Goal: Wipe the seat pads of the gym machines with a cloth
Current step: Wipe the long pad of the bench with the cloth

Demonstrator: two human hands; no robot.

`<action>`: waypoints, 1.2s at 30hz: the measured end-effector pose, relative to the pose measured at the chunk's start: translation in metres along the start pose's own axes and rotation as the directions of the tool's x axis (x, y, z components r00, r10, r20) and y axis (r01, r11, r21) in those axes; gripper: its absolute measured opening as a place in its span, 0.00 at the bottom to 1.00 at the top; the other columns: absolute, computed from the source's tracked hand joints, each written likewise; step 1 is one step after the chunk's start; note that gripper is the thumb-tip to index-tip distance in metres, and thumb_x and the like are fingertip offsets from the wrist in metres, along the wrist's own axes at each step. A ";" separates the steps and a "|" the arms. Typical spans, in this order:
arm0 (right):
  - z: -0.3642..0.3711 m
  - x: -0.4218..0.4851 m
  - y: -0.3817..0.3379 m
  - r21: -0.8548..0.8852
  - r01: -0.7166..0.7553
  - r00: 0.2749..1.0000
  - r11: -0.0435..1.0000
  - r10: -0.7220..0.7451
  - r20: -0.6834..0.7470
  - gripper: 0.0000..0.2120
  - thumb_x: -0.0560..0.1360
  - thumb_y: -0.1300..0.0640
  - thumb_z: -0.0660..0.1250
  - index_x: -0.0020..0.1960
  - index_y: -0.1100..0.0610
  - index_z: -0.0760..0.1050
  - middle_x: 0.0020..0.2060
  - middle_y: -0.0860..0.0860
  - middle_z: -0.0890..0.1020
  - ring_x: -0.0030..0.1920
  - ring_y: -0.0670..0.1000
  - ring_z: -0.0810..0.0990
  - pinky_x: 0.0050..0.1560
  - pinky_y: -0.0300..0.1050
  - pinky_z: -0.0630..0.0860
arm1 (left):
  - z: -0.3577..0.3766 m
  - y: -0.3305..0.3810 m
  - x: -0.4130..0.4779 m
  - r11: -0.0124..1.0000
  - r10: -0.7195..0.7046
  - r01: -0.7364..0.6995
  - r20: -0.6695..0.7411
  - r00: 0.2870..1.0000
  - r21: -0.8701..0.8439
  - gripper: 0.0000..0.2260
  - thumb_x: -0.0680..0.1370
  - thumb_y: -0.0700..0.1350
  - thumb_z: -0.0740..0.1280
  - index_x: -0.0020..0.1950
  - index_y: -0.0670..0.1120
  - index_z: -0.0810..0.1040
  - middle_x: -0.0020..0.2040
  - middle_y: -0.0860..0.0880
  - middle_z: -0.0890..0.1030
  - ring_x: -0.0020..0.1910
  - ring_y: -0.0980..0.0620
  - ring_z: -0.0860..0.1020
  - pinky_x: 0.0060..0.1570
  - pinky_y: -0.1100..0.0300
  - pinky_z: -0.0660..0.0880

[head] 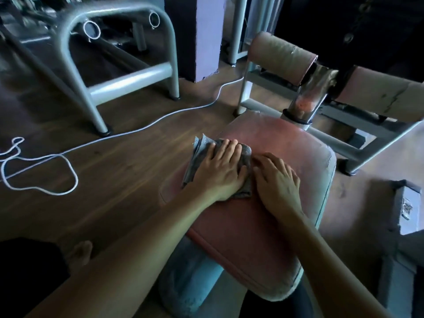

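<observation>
The red seat pad (pixel 241 237) is running lengthwise from the lower middle of the frame toward the upper right. At centre frame the left hand (pixel 220 171) is pressing flat, fingers straight, on the folded grey cloth (pixel 197 157), which is lying at the pad's left edge. The right hand (pixel 277 177) is resting just beside it, fingers loose on bare pad, gripping nothing. The left hand is nearer; open pad is lying ahead of it, toward the roller pads (pixel 280 56) beyond.
</observation>
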State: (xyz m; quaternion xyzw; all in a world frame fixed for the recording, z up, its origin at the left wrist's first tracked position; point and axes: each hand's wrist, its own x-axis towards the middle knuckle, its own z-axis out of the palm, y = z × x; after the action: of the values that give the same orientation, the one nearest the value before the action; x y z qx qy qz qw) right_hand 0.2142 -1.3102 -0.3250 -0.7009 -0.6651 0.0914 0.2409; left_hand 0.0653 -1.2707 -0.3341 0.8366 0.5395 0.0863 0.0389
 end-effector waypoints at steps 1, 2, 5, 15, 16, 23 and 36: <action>0.005 0.004 -0.004 -0.022 -0.007 1.000 1.000 0.006 -0.005 0.16 0.82 0.50 0.58 0.68 0.43 0.72 0.70 0.43 0.71 0.71 0.48 0.67 0.74 0.51 0.58 | 0.003 -0.005 0.004 0.999 0.037 -0.037 -0.025 0.999 -0.003 0.37 0.75 0.58 0.39 0.77 0.39 0.62 0.78 0.42 0.63 0.78 0.45 0.60 0.76 0.43 0.53; 0.008 0.009 -0.008 -0.033 -0.025 1.000 0.999 0.024 -0.016 0.17 0.81 0.50 0.58 0.69 0.44 0.72 0.70 0.43 0.71 0.72 0.48 0.67 0.74 0.52 0.58 | 0.004 -0.011 0.010 0.997 0.072 -0.073 -0.052 0.996 -0.002 0.35 0.77 0.57 0.43 0.75 0.38 0.67 0.75 0.41 0.68 0.75 0.44 0.65 0.75 0.41 0.59; 0.015 0.021 -0.019 0.009 -0.142 0.988 0.990 0.143 -0.067 0.17 0.81 0.54 0.59 0.68 0.45 0.73 0.70 0.43 0.72 0.71 0.47 0.67 0.74 0.50 0.58 | 0.003 -0.026 0.033 0.979 0.198 -0.200 -0.063 0.978 -0.030 0.32 0.78 0.57 0.47 0.72 0.38 0.71 0.72 0.40 0.72 0.72 0.43 0.70 0.71 0.40 0.66; 0.041 0.030 -0.060 -0.021 -0.468 0.867 0.884 0.454 -0.207 0.23 0.80 0.62 0.59 0.74 0.49 0.69 0.73 0.44 0.69 0.73 0.47 0.65 0.75 0.58 0.58 | 0.004 -0.055 0.093 0.837 0.529 -0.511 0.049 0.847 -0.196 0.42 0.70 0.59 0.32 0.80 0.42 0.52 0.81 0.44 0.52 0.80 0.47 0.48 0.77 0.46 0.41; 0.044 0.032 -0.066 -0.024 -0.495 0.849 0.869 0.478 -0.224 0.24 0.80 0.61 0.59 0.74 0.49 0.68 0.73 0.44 0.68 0.74 0.46 0.64 0.75 0.58 0.58 | 0.003 -0.056 0.095 0.823 0.545 -0.523 0.049 0.837 -0.221 0.41 0.71 0.59 0.33 0.80 0.41 0.52 0.81 0.44 0.52 0.80 0.47 0.48 0.76 0.46 0.40; 0.060 0.040 -0.091 -0.061 -0.666 0.718 0.744 0.616 -0.323 0.20 0.83 0.52 0.54 0.75 0.45 0.67 0.74 0.41 0.66 0.74 0.45 0.63 0.77 0.52 0.53 | 0.001 -0.066 0.107 0.787 0.590 -0.545 0.096 0.802 -0.288 0.29 0.84 0.55 0.51 0.81 0.44 0.50 0.81 0.47 0.49 0.80 0.50 0.45 0.77 0.48 0.38; 0.068 0.048 -0.082 -0.165 -0.540 0.831 0.825 0.492 -0.259 0.31 0.72 0.40 0.46 0.70 0.47 0.71 0.71 0.48 0.71 0.72 0.53 0.67 0.72 0.62 0.62 | 0.008 -0.083 0.118 0.744 0.545 -0.448 0.063 0.836 -0.495 0.28 0.83 0.56 0.54 0.80 0.46 0.53 0.81 0.51 0.52 0.80 0.53 0.46 0.78 0.52 0.40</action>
State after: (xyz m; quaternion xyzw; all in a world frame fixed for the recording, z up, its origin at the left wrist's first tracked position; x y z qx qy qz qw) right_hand 0.1158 -1.2483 -0.3370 -0.8839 -0.4269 0.0024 0.1907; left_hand 0.0396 -1.1289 -0.3428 0.9206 0.2526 0.1329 0.2666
